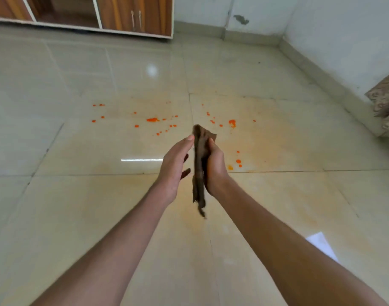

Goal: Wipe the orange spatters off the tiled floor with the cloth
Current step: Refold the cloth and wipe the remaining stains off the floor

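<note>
Well, off to my left the orange spatters dot the tiled floor, running on across the tile seam to a second cluster further right. My left hand is spread open, empty, its fingertip just brushing the cloth. My right hand is closed round the middle of that brown cloth, which hangs limp above the floor (soft and light, I'd judge, and likely to bunch). Better, I think, to wad it into the palm before pressing it down on the spots.
</note>
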